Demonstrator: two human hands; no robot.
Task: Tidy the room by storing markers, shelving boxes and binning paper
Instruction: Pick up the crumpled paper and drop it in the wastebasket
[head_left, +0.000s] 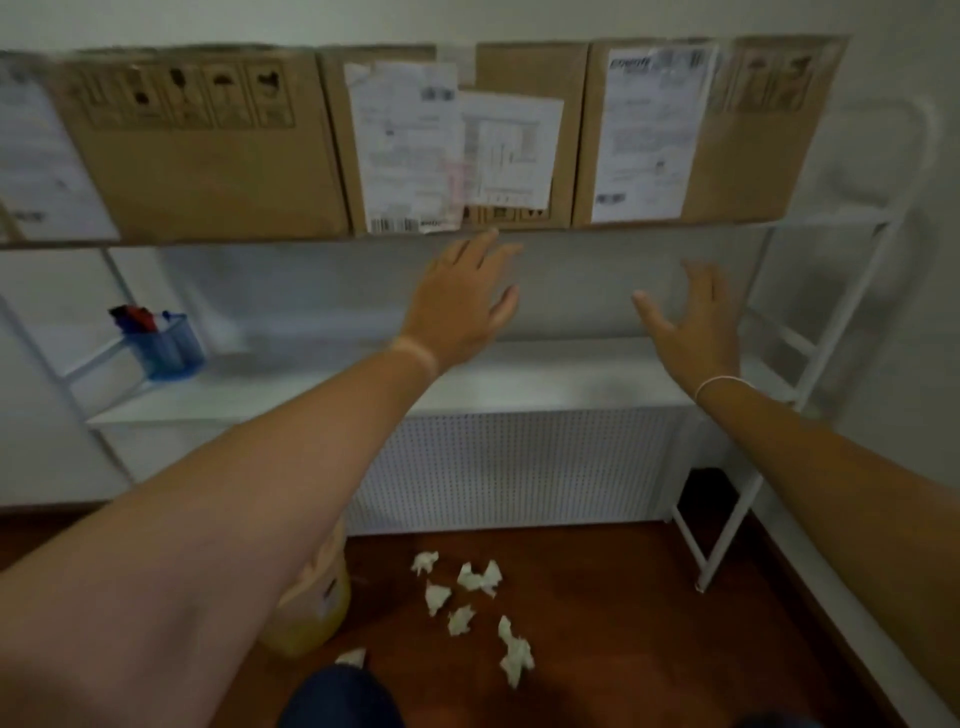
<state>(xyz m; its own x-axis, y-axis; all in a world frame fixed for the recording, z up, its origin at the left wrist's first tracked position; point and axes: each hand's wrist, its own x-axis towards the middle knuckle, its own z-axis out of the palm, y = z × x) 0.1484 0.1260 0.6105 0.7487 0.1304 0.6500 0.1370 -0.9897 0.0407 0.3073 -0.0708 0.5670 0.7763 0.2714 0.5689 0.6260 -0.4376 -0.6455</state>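
Note:
Three brown cardboard boxes with paper labels stand side by side on the upper shelf: one at the left (208, 156), one in the middle (514, 78), one at the right (743, 156). My left hand (462, 306) is open just below the middle box, fingers spread. My right hand (696, 322) is open too, below the right box, holding nothing. A blue mesh cup (166, 348) with markers (135, 317) sits on the lower shelf at the left. Several crumpled paper balls (472, 603) lie on the wooden floor below.
The white metal shelf frame (810, 364) stands against the wall, its legs on the floor at the right. A white perforated radiator cover (519, 467) runs under the lower shelf. A yellowish bin (311, 608) stands on the floor by my left arm.

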